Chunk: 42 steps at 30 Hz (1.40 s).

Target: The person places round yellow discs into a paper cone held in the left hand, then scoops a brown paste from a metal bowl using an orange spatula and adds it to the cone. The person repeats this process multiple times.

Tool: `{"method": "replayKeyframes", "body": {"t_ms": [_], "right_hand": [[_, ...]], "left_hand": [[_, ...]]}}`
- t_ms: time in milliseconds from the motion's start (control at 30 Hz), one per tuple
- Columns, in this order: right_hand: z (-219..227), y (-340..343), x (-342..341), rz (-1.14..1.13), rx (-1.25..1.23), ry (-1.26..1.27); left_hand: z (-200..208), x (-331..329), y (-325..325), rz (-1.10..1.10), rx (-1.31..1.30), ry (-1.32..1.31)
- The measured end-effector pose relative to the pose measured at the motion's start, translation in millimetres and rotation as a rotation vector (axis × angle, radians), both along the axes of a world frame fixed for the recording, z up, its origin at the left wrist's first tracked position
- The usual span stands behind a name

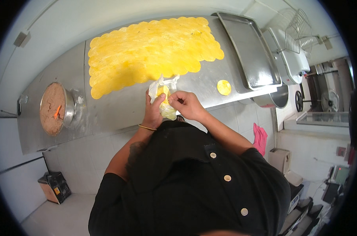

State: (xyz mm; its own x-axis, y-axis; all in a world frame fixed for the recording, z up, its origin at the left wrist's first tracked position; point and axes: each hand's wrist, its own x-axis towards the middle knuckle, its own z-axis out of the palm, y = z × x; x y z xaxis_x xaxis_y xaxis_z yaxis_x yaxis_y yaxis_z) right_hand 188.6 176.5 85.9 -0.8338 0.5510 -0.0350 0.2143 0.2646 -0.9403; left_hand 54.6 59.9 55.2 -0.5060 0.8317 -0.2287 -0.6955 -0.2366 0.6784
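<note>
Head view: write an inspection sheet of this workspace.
Surface: grey metal table, pale residue at left.
Work things: crumpled pale wrapper with yellow contents; sheet of overlapping round yellow pieces; one yellow disc apart.
Clutter: round metal bowl of brown material with orange object; rectangular grey metal tray.
Hands: left hand holds the wrapper; right hand touches it.
Cables: thin line up the wall, cable or conduit unclear.
Surroundings: pink cloth; black-and-tan box on the floor.

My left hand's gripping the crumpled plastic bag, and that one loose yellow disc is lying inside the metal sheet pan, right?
Not quite: the head view shows the loose yellow disc on the metal tabletop, to the left of the metal sheet pan, not inside it. Your left hand is indeed gripping the crumpled plastic bag.
</note>
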Motion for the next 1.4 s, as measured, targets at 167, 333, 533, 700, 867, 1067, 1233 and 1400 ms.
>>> {"method": "replayKeyframes", "body": {"t_ms": [167,333,533,700,867,1067,1233,1400], "right_hand": [[0.1,-10.6,13.8,-0.086,0.067,-0.015],[-16.3,9.9,25.1,-0.087,0.058,0.012],[-63.1,99.1,27.2,-0.297,0.283,-0.116],[-88.9,190.7,23.0,-0.297,0.582,-0.198],[-91.4,237.1,17.3,-0.296,0.558,-0.337],[-68.2,216.3,23.8,-0.334,0.747,0.031],[-33.0,113.3,44.5,0.193,0.279,0.067],[-13.5,91.0,41.0,0.182,0.056,0.001]], "left_hand": [[-3.8,9.9,5.0,-0.017,-0.018,-0.016],[-11.3,15.6,21.2,-0.058,-0.073,0.074],[-34.3,38.5,48.9,-0.065,-0.069,0.0],[-45.8,55.0,42.8,-0.077,-0.114,0.66],[-42.8,66.7,43.0,0.054,-0.132,-0.065],[-40.4,69.7,48.2,0.069,-0.174,0.095],[-40.1,68.2,54.9,0.061,-0.131,0.385],[-24.1,54.4,54.7,-0.035,-0.202,0.79]]}}
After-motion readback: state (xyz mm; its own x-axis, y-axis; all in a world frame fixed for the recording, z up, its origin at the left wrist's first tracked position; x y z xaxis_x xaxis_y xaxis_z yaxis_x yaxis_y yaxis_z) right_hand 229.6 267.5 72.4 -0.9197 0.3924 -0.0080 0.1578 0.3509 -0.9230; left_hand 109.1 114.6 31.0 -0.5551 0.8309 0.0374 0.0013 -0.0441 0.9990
